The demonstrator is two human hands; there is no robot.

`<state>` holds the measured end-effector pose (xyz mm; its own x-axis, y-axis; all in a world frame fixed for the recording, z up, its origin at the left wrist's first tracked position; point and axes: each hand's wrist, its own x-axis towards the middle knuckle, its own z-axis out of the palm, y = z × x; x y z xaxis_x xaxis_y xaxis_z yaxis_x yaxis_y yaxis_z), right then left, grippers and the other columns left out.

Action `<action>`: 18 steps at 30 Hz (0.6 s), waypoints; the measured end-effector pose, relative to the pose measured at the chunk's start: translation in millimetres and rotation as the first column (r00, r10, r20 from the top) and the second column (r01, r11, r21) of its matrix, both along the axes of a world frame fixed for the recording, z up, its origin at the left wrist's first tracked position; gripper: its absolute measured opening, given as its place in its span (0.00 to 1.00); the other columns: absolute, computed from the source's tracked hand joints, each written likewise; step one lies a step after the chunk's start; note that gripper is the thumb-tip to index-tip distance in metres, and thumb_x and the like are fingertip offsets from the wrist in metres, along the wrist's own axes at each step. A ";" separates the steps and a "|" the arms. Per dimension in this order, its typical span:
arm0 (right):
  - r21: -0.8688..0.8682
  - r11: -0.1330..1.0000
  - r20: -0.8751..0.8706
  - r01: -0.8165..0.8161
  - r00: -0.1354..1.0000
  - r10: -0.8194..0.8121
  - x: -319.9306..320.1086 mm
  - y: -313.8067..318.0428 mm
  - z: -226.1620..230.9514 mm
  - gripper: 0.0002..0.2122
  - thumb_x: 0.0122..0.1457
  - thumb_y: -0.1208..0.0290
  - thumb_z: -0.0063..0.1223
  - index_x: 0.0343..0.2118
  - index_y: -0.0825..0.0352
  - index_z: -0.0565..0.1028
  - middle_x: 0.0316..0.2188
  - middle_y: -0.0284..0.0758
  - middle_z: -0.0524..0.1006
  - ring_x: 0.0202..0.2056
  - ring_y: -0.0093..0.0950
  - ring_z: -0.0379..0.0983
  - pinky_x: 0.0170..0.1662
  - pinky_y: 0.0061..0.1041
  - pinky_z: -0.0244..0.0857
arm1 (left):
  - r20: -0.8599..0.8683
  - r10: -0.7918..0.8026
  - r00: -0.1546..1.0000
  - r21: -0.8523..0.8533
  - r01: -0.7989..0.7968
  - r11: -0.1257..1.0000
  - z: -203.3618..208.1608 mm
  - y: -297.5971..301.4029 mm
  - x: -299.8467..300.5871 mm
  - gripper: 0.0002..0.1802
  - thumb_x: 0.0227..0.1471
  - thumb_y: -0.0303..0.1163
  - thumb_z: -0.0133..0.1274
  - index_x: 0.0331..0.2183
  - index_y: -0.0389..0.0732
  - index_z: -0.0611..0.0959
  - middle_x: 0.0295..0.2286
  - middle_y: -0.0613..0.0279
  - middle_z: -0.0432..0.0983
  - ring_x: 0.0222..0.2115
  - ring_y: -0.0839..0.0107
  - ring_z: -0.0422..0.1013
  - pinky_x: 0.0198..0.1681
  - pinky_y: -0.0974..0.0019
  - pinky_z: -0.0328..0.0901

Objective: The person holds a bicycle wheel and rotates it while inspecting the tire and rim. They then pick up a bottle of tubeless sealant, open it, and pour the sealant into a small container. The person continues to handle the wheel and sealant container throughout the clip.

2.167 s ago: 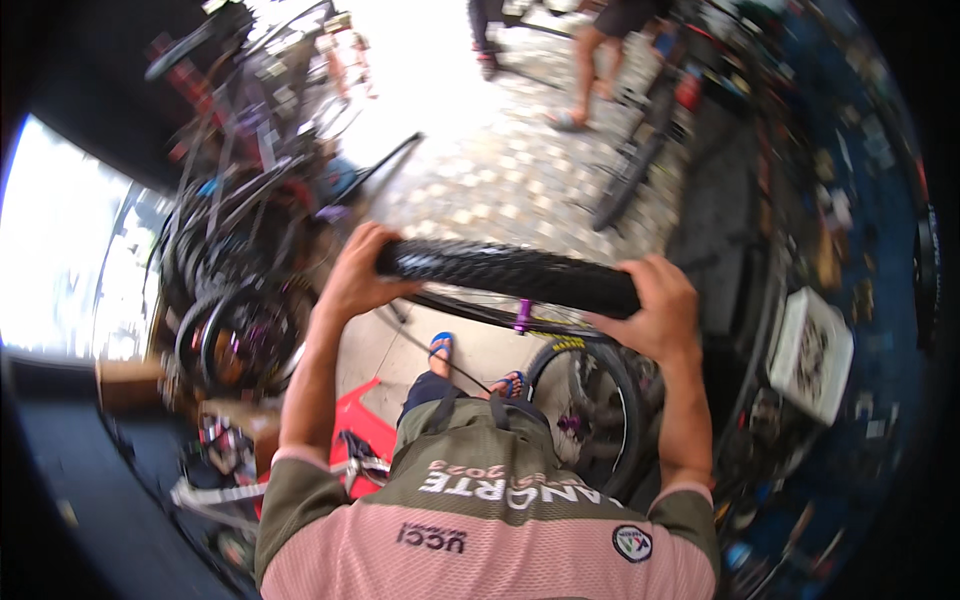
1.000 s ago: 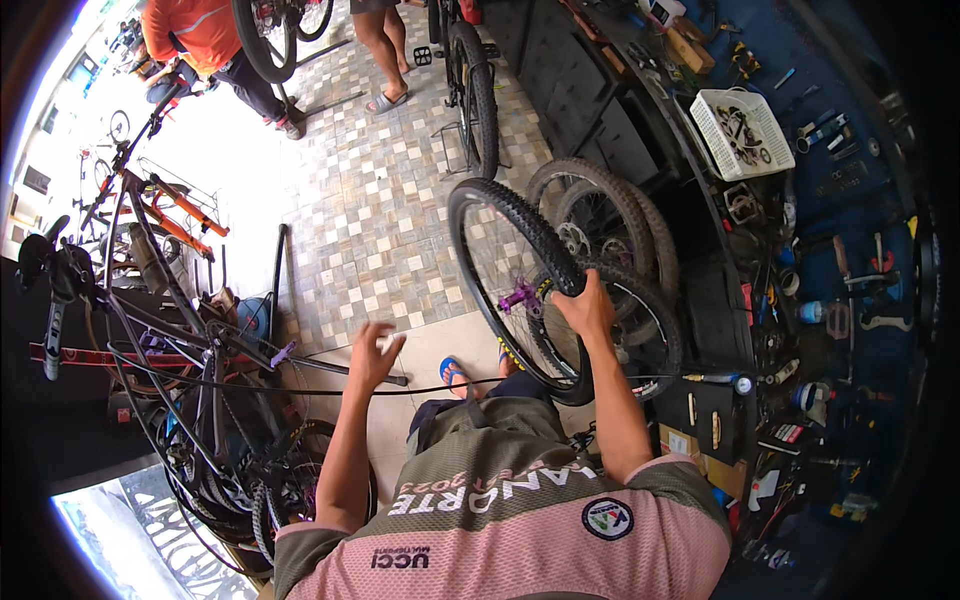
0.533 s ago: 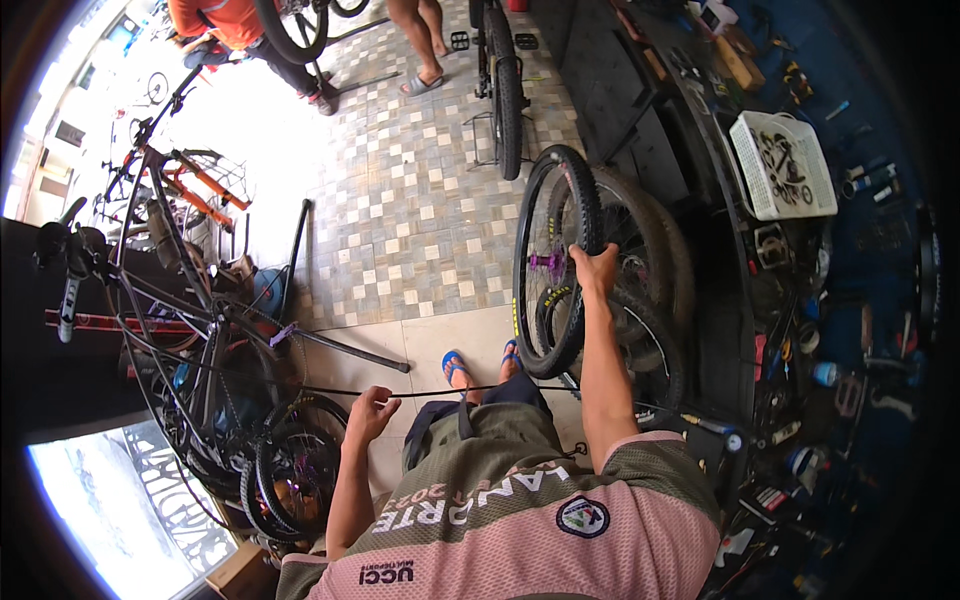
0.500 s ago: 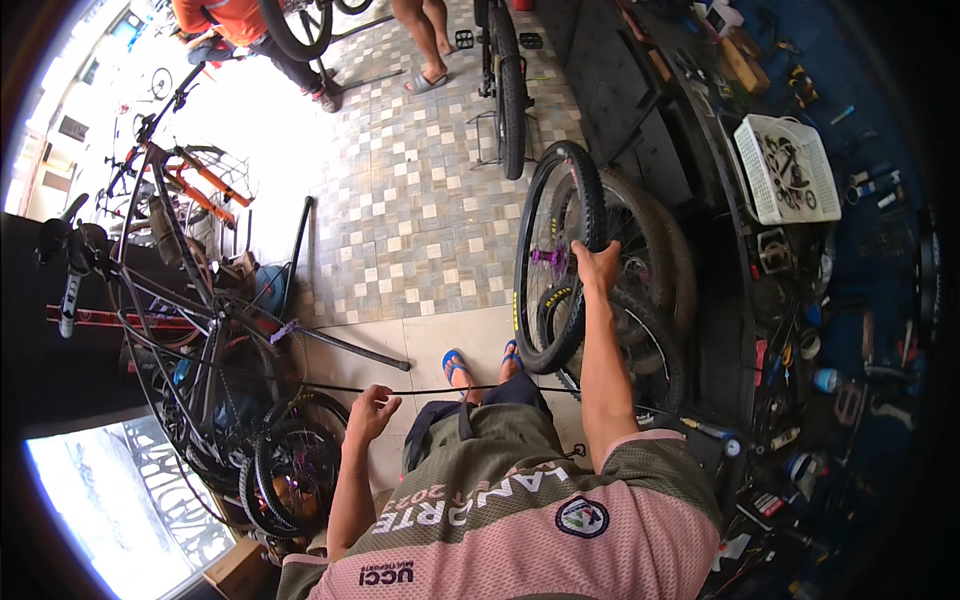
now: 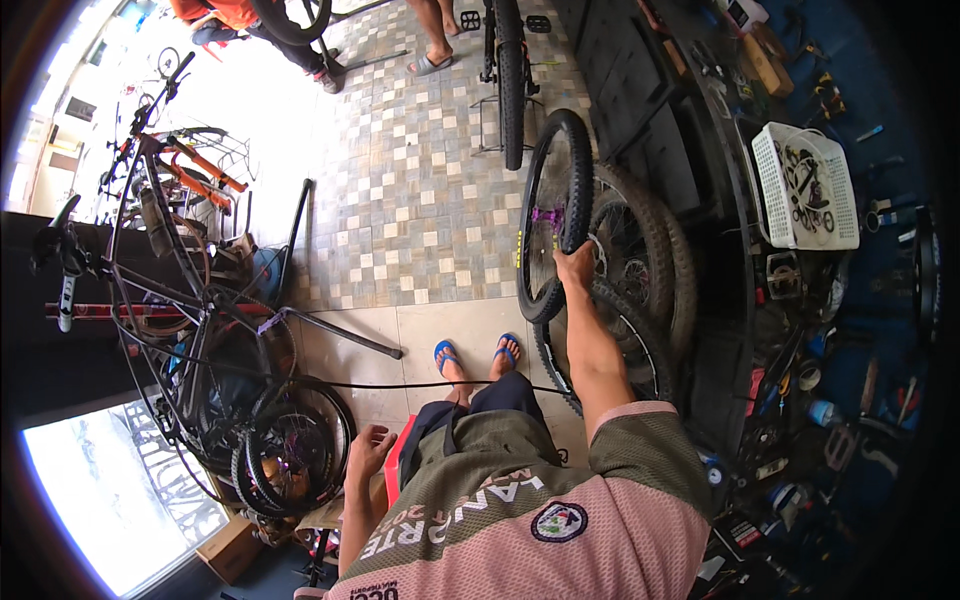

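Note:
My right hand (image 5: pixel 575 268) grips the near side of a bicycle wheel (image 5: pixel 577 165) by its knobby black tire. The wheel stands upright, with a purple hub (image 5: pixel 546 215) and yellow lettering on the sidewall. Right behind it, more wheels (image 5: pixel 655 235) lean against the dark cabinets, partly covered by the held one. My left hand (image 5: pixel 370 449) hangs by my left side, fingers loosely bent and nothing in them. It is nearest a red stool (image 5: pixel 401 452), mostly hidden by my body.
A dark bike frame (image 5: pixel 190 300) is held up at left, above several wheels (image 5: pixel 295 440). A thin black cable (image 5: pixel 430 385) crosses before my legs. A workbench at right bears tools and a white basket (image 5: pixel 845 190). Ahead stand a bike (image 5: pixel 511 90) and two people.
My right hand has moved the wheel a little away from me, and it now looks more upright. My left hand has dropped lower beside my body. More of the red stool shows.

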<state>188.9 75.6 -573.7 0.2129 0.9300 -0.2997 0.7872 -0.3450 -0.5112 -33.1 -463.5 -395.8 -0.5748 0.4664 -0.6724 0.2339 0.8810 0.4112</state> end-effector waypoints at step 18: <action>-0.068 0.996 0.053 -0.065 0.996 0.069 39.5 67.5 31.1 0.48 0.56 0.51 0.72 0.72 0.71 0.58 0.62 0.56 0.74 0.61 0.53 0.75 0.63 0.51 0.72 | 0.024 0.023 0.999 -0.012 -0.022 1.000 -13.4 -0.5 2.4 0.27 0.59 0.48 0.67 0.47 0.34 0.86 0.37 0.44 0.88 0.40 0.55 0.85 0.45 0.55 0.78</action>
